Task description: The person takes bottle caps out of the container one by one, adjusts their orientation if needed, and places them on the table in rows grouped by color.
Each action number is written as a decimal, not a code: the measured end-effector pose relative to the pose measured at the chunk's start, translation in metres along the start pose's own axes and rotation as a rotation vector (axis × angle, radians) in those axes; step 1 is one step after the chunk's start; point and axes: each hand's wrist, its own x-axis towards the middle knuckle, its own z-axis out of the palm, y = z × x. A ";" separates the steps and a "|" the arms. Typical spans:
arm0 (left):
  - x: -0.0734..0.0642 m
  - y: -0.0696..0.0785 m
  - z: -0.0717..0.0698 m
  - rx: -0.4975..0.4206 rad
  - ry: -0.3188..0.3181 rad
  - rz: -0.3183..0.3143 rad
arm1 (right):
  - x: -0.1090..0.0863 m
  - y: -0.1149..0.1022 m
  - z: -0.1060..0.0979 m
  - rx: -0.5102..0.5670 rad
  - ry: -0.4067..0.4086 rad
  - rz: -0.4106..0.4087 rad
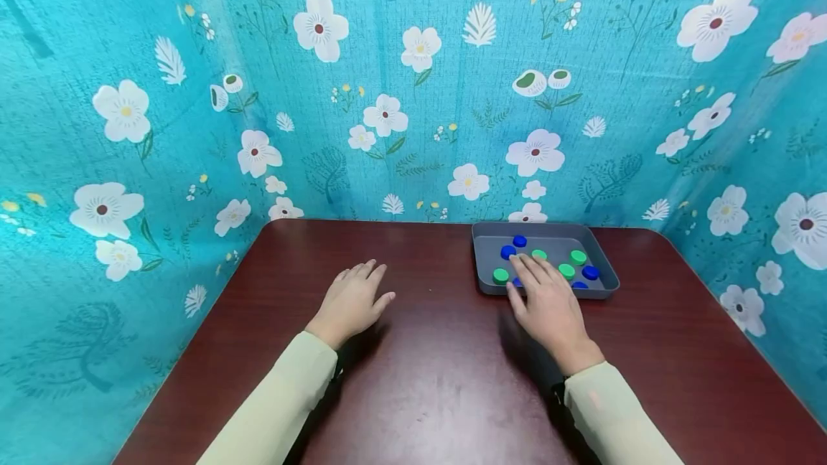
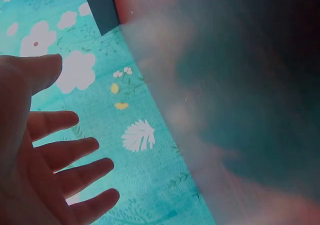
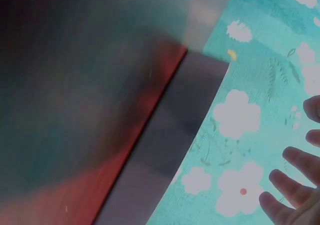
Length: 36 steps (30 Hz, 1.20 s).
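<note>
A shallow grey tray (image 1: 543, 232) stands near the table's back edge, right of the middle. Several blue caps (image 1: 591, 273) and green caps (image 1: 578, 257) lie scattered inside it. My right hand (image 1: 549, 303) hovers by the tray's front side, fingers extended over it and hiding part of its contents; nothing is in its grasp. To the left, my left hand (image 1: 349, 305) is held above the bare table with fingers and thumb spread, holding nothing. Both wrist views show the fingers apart and relaxed, and the tray's outer wall (image 3: 167, 120) appears in the right wrist view.
The dark reddish-brown table (image 1: 426, 364) has a glossy top and rounded back corners. A turquoise curtain (image 1: 388, 56) with white flowers hangs along the back and both sides, close to the table's edges.
</note>
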 end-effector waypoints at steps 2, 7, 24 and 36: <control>0.004 0.003 0.001 0.006 0.012 0.024 | 0.000 0.008 -0.002 -0.007 -0.008 0.021; 0.023 0.012 0.002 0.021 0.023 0.079 | 0.002 0.028 -0.003 -0.065 -0.090 0.062; 0.092 0.044 0.005 0.004 -0.110 0.129 | 0.032 0.090 -0.010 -0.126 -0.230 0.281; 0.114 0.068 0.042 -0.152 -0.219 0.063 | 0.022 0.139 -0.006 -0.110 -0.378 0.415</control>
